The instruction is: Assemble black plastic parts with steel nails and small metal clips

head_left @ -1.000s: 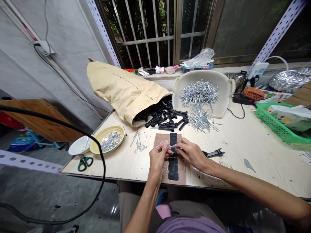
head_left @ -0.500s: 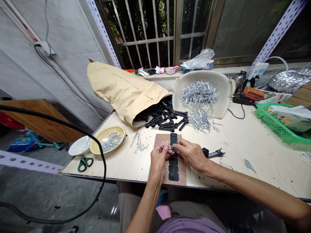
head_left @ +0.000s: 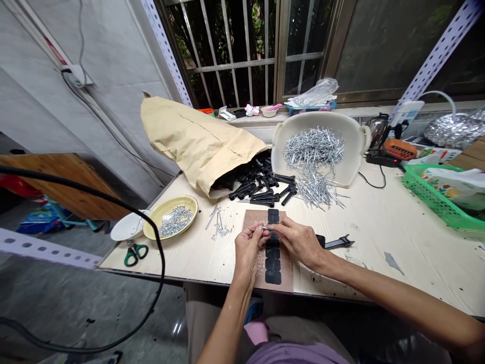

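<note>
My left hand (head_left: 247,250) and my right hand (head_left: 303,243) meet over a brown board (head_left: 286,275), both closed in a pinch. Between their fingertips is a thin silvery metal pin (head_left: 265,227), mostly covered by the fingers. A column of black rounded pads (head_left: 273,264) runs down the board beneath my hands. Small clear bits lie scattered on the board beside my left hand. Just right of my right hand rests a dark tool with a forked end (head_left: 340,242).
A paper sack (head_left: 200,141) spills black plastic parts (head_left: 261,189). Behind them, a white basin (head_left: 278,151) tips out many metal pins (head_left: 314,146). To the left are a yellow dish (head_left: 151,231) of small metal pieces, a white dish (head_left: 123,228) and scissors (head_left: 131,256). A green basket (head_left: 428,197) stands right.
The view has shifted slightly, so everything sits a little further right. Both hands stay together over the board, fingertips still pinched on the pin, with only slight finger movement.
</note>
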Motion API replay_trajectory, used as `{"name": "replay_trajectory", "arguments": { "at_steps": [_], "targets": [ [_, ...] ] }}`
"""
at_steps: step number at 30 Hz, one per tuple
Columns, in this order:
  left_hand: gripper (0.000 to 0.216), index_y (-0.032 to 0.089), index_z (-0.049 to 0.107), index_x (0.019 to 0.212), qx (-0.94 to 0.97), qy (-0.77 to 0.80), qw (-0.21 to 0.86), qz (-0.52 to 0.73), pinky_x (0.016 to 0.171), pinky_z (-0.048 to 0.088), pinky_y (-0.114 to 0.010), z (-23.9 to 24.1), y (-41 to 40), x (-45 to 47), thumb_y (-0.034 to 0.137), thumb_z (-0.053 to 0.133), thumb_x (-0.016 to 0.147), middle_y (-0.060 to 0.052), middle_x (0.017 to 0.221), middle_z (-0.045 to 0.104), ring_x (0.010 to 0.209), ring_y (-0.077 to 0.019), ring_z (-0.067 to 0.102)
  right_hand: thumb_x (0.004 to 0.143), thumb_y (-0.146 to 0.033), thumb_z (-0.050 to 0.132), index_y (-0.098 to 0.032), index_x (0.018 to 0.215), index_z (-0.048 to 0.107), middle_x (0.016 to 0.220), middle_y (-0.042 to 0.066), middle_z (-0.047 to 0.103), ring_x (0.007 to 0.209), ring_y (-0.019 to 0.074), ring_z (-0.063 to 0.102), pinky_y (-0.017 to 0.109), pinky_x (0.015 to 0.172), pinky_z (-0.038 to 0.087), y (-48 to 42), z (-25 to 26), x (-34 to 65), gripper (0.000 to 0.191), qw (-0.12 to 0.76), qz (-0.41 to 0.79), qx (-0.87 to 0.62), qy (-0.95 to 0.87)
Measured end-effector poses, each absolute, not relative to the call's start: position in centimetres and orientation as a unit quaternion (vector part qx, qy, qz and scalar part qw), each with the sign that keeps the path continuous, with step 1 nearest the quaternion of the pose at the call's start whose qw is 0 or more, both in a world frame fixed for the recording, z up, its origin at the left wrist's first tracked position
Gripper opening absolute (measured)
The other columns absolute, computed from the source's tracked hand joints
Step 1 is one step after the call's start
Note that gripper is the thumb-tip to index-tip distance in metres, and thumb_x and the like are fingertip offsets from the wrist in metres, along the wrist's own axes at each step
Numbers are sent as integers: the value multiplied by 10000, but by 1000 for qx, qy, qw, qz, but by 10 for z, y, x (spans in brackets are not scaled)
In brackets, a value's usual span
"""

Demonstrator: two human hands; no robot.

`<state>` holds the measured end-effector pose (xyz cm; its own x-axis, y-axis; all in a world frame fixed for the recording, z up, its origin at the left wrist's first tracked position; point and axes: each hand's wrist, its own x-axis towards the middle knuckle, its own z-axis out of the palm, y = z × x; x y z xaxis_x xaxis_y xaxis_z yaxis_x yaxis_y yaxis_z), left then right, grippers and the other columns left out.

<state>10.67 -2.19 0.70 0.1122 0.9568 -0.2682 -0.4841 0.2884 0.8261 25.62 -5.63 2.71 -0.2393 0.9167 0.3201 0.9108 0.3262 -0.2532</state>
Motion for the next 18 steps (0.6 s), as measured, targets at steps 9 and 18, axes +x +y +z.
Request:
{"name": "replay_trajectory", "arguments": {
  "at_steps": [9,18],
  "targets": [
    [289,64,652,882,302,417,687,514,659,538,-193,10,-25,103,222,741,658,-69,719,692,637,-101,648,946,-283,378,-306,1167,572,838,17,548,712,116,561,189,536,362,-57,30,256,295,191,13,-590,-784],
    [357,91,629,882,321,408,710,476,637,532,-205,3,-21,97,259,785,608,-22,635,660,580,-96,633,945,-305,382,-249,1083,575,930,21,603,791,136,593,220,634,421,-61,23,257,244,242,58,-584,-773]
  ]
}}
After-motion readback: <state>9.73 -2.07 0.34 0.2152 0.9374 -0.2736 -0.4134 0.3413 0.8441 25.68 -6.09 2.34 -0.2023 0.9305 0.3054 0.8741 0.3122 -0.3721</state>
